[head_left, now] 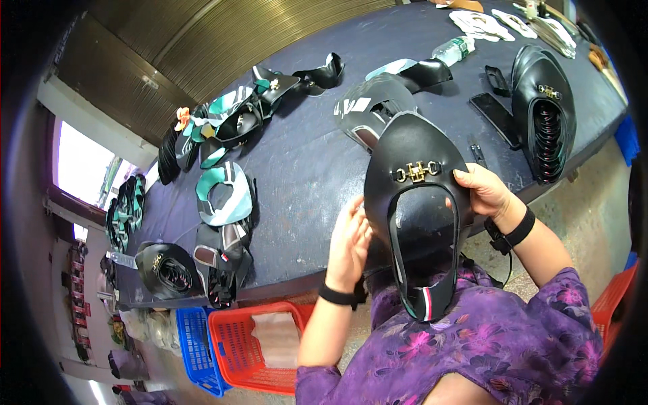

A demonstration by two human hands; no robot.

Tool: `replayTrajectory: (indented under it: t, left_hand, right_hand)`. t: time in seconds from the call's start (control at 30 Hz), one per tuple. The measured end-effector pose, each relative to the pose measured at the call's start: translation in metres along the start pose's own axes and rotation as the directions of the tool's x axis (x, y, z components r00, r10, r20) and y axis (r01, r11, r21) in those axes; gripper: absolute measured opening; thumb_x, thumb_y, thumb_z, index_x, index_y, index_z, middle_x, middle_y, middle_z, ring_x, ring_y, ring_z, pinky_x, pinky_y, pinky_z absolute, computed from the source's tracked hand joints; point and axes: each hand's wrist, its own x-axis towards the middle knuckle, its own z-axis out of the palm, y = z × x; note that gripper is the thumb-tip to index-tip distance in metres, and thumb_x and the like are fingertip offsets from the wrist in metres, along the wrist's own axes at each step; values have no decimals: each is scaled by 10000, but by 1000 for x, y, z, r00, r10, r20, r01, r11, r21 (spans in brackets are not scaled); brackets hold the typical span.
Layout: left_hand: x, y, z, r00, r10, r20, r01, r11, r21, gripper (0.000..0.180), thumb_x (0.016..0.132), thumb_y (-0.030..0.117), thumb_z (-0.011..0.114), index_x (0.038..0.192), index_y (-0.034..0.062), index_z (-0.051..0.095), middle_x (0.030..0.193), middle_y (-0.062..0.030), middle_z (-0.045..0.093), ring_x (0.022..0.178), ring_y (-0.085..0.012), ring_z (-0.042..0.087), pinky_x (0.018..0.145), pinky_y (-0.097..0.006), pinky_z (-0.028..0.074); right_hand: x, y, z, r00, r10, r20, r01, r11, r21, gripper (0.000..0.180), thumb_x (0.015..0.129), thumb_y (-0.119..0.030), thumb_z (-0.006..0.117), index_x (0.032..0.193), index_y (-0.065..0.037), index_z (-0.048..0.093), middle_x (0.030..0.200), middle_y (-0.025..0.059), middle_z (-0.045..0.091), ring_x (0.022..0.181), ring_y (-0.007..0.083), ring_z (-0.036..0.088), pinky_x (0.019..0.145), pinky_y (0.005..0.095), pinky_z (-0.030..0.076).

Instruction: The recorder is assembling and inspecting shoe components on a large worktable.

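A black shoe upper (413, 152) with a gold metal buckle across its front is held up over the table's near edge. My left hand (349, 244) grips its left side and my right hand (484, 190) grips its right side. A small striped tab shows at the piece's heel end, close to my purple flowered sleeve. Both wrists wear black bands.
The dark blue table (304, 169) carries a stack of black buckled uppers (544, 111), green-and-white uppers (223, 192), another black stack (165, 268), a plastic bottle (453, 49) and a black phone (498, 116). A red basket (260, 347) and a blue basket (196, 344) stand on the floor.
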Motion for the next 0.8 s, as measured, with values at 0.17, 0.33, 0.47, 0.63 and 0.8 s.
replayTrajectory:
  t: [0.17, 0.33, 0.47, 0.63, 0.8]
  left_hand:
    - [22, 28, 22, 995, -87, 57, 87, 996, -6, 382, 854, 307, 520, 1093, 10, 497, 965, -109, 606, 834, -130, 577, 728, -261, 471]
    - [23, 39, 34, 988, -151, 34, 146, 980, 137, 365, 860, 336, 508, 1031, 13, 519, 774, -85, 636, 634, -124, 582, 575, -227, 475]
    - [21, 31, 35, 978, -210, 16, 208, 974, 95, 382, 866, 355, 485, 1045, 18, 511, 788, -78, 637, 595, -102, 554, 534, -210, 457]
    - [21, 22, 39, 977, -210, 30, 208, 977, 55, 355, 871, 296, 505, 1068, 1, 491, 823, -105, 630, 693, -126, 587, 622, -216, 470]
    - [19, 17, 39, 982, -189, -7, 189, 979, 82, 345, 839, 248, 569, 1056, -10, 494, 800, -104, 620, 679, -137, 594, 598, -229, 479]
  right_hand:
    - [9, 8, 17, 997, -40, -63, 35, 995, -89, 290, 823, -198, 581, 997, 31, 545, 916, 87, 606, 762, 136, 592, 704, 257, 493]
    - [14, 8, 21, 982, -119, -144, 102, 987, -122, 290, 824, -178, 580, 1018, 30, 528, 907, 88, 606, 758, 119, 590, 686, 237, 494]
    - [19, 10, 17, 969, -162, -186, 144, 984, -104, 282, 829, -179, 573, 1011, 30, 524, 894, 87, 607, 729, 118, 595, 661, 237, 504]
    - [18, 16, 8, 957, -183, -224, 163, 981, -106, 265, 837, -200, 565, 988, 15, 530, 863, 64, 606, 710, 96, 587, 647, 226, 498]
    - [12, 14, 11, 945, -226, -238, 193, 969, -152, 280, 840, -219, 563, 996, 12, 531, 867, 56, 600, 721, 89, 570, 667, 222, 484]
